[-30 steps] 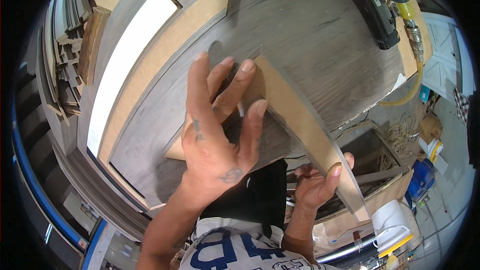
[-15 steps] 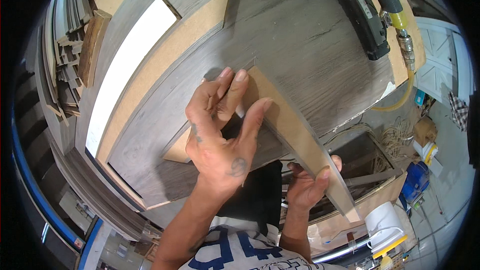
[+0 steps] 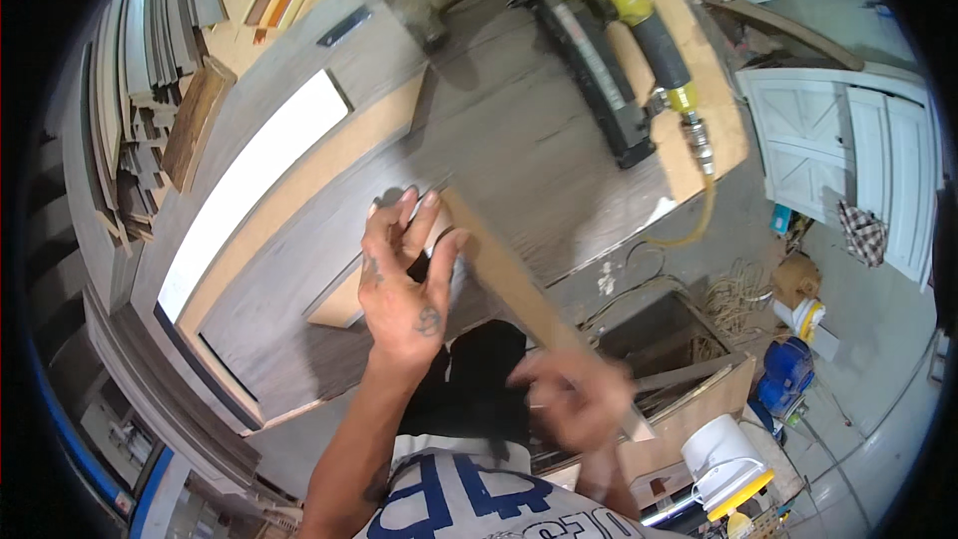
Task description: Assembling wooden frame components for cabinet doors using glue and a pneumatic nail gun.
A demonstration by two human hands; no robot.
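A long flat wooden strip (image 3: 514, 277), tan on its face, slants from the middle of the board towards my body. My left hand (image 3: 402, 307) is at its far end, with curled fingers and thumb closed against the strip's edge. Something small, white and dark shows between those fingers, too little to name. My right hand (image 3: 579, 399) is over the near end of the strip, smeared by motion, so its fingers cannot be read. Under both lies a large grey wood-grain board (image 3: 509, 160). A shorter tan piece (image 3: 339, 301) rests on it, partly behind my left hand.
A white strip (image 3: 254, 180) and a tan strip (image 3: 299, 175) lie at the left. A hammer (image 3: 424, 15) and yellow-black nail gun (image 3: 599, 65) with an air hose (image 3: 711, 210) lie at the far side. Stacked offcuts (image 3: 140, 50) stand far left; a white bucket (image 3: 720, 459) sits low right.
The view has shifted, bringing the hammer and the whole nail gun into sight. My right hand has gone from gripping the strip's near part to a blurred position over it. My left hand stays at the far end.
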